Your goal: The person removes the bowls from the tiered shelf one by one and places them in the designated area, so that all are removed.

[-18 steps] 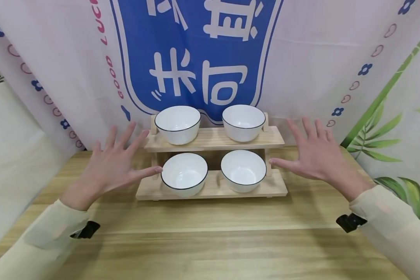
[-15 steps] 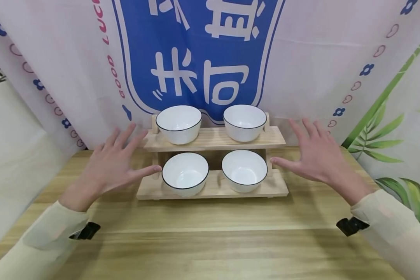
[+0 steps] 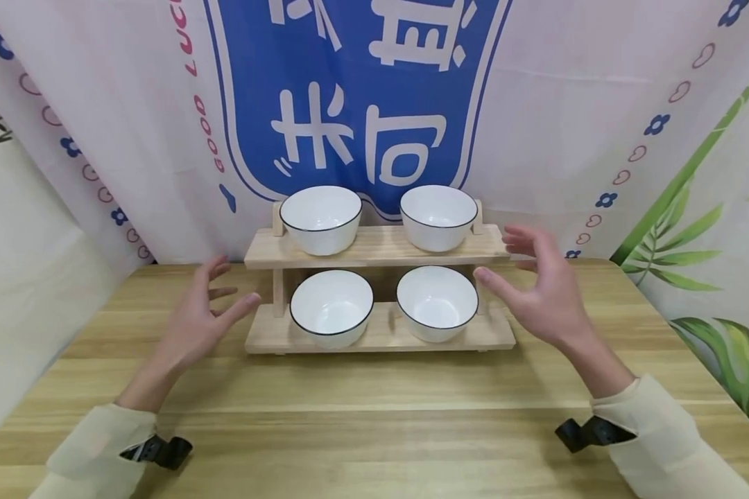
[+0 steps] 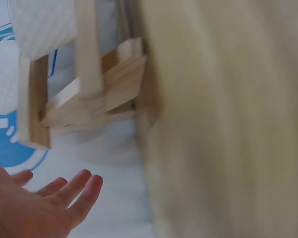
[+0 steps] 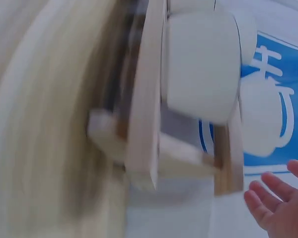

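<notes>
A two-tier wooden rack [image 3: 381, 339] stands on the table and bears white bowls with dark rims. The upper tier carries a left bowl [image 3: 321, 239] and a right bowl [image 3: 439, 235]; below them sit another left bowl [image 3: 331, 333] and right bowl [image 3: 437, 329]. My left hand [image 3: 193, 322] hovers to the left of the rack, thumb toward it, fingers loosely bent and holding nothing. At the rack's right end is my right hand [image 3: 549, 294], also holding nothing; the right wrist view shows its relaxed fingers [image 5: 273, 193] apart from the wood.
The wooden table [image 3: 374, 423] spreads in front of the rack. Behind it hangs a white cloth [image 3: 555, 125] with a blue printed panel [image 3: 356, 76]. A leaf-patterned sheet [image 3: 743, 277] is at the right. Both wrists wear black camera mounts.
Both hands were spread flat with straight fingers; now they have turned sideways, with fingers more bent. The left hand has drawn slightly away from the rack. Rack and bowls have stayed put.
</notes>
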### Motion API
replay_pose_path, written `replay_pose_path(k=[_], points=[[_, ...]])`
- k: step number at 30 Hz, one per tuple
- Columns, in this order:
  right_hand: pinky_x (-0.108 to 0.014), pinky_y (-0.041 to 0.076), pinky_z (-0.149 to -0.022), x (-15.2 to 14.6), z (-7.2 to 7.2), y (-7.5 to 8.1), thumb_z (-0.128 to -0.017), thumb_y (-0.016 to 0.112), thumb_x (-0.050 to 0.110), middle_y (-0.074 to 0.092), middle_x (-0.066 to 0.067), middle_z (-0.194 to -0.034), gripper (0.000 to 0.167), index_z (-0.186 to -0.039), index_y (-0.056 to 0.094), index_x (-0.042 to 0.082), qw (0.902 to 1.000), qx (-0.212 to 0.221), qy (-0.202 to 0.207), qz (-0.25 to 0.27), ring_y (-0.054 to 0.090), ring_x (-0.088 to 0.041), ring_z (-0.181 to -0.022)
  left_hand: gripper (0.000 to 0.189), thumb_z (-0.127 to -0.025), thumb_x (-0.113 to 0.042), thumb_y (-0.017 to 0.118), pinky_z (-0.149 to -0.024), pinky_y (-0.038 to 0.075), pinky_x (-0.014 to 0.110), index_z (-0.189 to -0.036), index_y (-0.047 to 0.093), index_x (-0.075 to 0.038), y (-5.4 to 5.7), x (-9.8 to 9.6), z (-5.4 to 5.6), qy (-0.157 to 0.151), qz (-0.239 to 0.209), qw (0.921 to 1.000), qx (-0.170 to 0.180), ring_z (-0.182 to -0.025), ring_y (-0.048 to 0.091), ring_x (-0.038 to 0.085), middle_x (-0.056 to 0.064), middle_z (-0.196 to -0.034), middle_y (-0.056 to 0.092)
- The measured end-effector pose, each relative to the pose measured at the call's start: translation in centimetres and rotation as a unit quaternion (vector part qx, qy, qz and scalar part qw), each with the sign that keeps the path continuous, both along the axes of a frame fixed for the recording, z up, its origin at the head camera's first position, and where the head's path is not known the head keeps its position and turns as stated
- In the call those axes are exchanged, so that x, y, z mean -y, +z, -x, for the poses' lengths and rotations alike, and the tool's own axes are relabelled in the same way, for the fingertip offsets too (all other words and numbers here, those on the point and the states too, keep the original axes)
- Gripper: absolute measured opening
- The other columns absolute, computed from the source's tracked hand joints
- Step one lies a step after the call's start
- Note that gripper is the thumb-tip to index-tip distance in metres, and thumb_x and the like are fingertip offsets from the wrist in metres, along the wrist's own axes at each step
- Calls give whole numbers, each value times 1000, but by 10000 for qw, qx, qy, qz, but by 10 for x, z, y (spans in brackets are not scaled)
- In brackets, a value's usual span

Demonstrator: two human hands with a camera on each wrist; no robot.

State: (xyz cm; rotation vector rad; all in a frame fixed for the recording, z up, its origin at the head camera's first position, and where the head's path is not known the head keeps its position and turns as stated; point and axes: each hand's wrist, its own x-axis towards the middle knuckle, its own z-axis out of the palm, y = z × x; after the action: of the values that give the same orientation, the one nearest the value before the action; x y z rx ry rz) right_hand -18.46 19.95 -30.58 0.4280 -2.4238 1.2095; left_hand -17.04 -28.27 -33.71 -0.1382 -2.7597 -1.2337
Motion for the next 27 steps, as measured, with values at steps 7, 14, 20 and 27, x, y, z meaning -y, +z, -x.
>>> replay_pose_path(k=[7, 14, 20, 27], points=[[-21, 52, -100, 30, -2, -19, -100, 79, 24, 62, -16, -141, 64, -150, 47, 1, 9894, 392, 68, 1400, 62, -27, -125, 94, -106, -50, 65, -107, 56, 39, -169, 13, -3, -17, -2, -1, -101, -933, 9909, 963, -153, 44, 47, 23, -172, 31], [-29, 47, -108, 47, -1, -37, -97, 79, 20, 57, -17, -140, 64, -148, 45, 0, 9812, 666, 274, 1789, 58, -25, -125, 86, -104, -32, 72, -96, 47, 12, -167, 22, -1, -27, -1, 3, -714, -1232, 9805, 1351, -154, 41, 48, 27, -169, 36], [-23, 44, -110, 51, -3, -44, -93, 81, 11, 51, -19, -142, 71, -150, 40, 0, 9700, 844, 328, 2257, 54, -24, -129, 96, -94, -18, 84, -98, 45, 9, -165, 22, 2, -36, -1, 6, -1153, -1466, 9720, 1429, -153, 40, 48, 29, -168, 34], [-27, 40, -112, 59, -4, -50, -87, 86, 9, 45, -17, -149, 84, -152, 33, 4, 9580, 1515, 285, 2419, 50, -25, -135, 105, -89, -19, 89, -99, 41, 9, -169, 22, -7, -37, 1, 6, -1154, -1298, 9706, 1668, -159, 33, 50, 27, -174, 26]])
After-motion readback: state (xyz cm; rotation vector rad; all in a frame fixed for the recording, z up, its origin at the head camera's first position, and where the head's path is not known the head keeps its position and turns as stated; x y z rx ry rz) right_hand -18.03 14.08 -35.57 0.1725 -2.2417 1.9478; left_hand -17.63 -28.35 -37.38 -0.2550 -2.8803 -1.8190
